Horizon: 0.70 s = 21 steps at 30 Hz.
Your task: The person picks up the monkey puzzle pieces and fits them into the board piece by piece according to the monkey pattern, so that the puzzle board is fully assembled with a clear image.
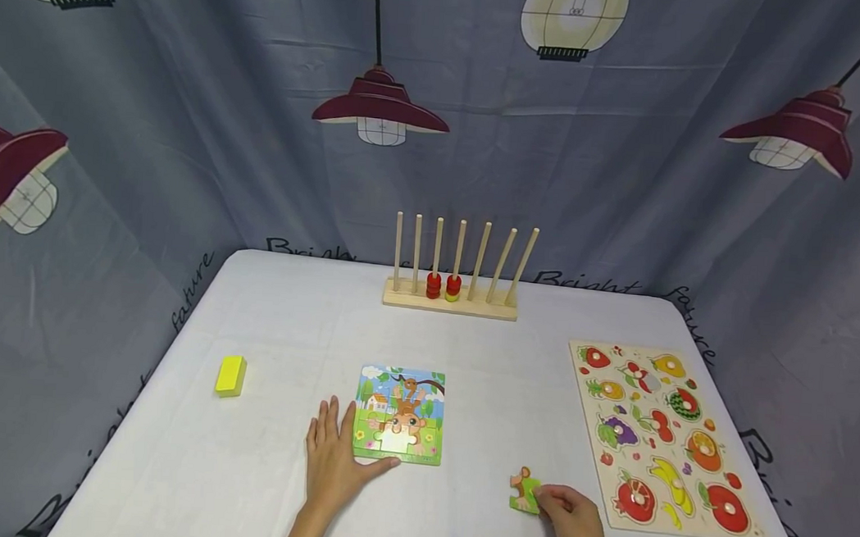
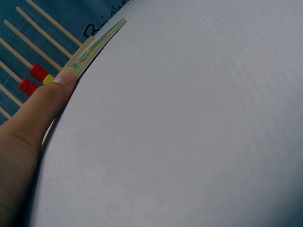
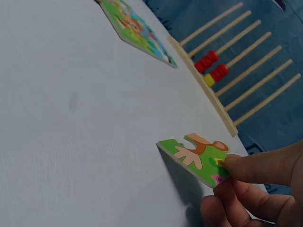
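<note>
A square jigsaw puzzle (image 1: 415,399) with a monkey picture lies on the white table; a pale piece-shaped area shows low in its middle. My left hand (image 1: 337,460) rests beside it with fingers spread. Its index finger is along the puzzle's left edge and its thumb touches the lower edge, as the left wrist view also shows. Well to the right of the puzzle, my right hand (image 1: 576,520) pinches a green puzzle piece (image 3: 199,158) between thumb and fingers. That piece is tilted, with its shadow on the table, and carries a brown-and-pink monkey part.
At the back stands a wooden peg rack (image 1: 450,303) with red and yellow beads on two pegs. A wooden fruit puzzle board (image 1: 656,438) lies on the right. A yellow block (image 1: 230,376) sits on the left. Behind the table hangs a grey-blue curtain (image 1: 466,164).
</note>
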Each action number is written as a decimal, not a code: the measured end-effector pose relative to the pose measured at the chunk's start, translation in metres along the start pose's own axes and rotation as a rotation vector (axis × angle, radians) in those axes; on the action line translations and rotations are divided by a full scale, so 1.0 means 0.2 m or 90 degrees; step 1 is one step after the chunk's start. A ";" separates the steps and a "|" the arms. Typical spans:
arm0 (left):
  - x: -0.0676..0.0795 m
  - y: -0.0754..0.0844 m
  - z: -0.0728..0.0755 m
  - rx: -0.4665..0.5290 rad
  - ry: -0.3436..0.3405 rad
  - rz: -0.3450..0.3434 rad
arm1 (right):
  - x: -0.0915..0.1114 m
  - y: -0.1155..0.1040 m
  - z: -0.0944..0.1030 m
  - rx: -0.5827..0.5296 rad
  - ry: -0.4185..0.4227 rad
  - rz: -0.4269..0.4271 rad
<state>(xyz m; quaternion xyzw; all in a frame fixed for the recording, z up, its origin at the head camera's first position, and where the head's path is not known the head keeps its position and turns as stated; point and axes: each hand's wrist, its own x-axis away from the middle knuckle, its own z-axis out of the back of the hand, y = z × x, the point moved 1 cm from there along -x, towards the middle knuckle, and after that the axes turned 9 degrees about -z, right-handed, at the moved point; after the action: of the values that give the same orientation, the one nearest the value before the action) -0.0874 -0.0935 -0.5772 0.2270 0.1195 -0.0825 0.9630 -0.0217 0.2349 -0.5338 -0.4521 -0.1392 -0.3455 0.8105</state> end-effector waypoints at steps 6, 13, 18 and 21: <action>0.00 0.00 0.00 0.000 0.002 -0.002 | -0.01 -0.07 -0.09 -0.062 -0.029 0.030; 0.00 0.00 0.00 0.002 0.002 -0.003 | -0.03 -0.17 -0.23 -0.162 -0.103 0.080; 0.00 0.00 0.00 0.006 0.006 -0.005 | -0.04 -0.23 -0.32 -0.181 -0.162 0.110; 0.00 0.00 -0.01 0.003 0.009 -0.005 | -0.04 -0.26 -0.36 -0.174 -0.180 0.121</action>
<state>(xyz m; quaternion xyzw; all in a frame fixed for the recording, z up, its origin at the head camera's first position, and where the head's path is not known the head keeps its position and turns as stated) -0.0877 -0.0932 -0.5783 0.2291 0.1270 -0.0853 0.9613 -0.0701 0.1603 -0.5449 -0.6131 -0.1599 -0.2161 0.7429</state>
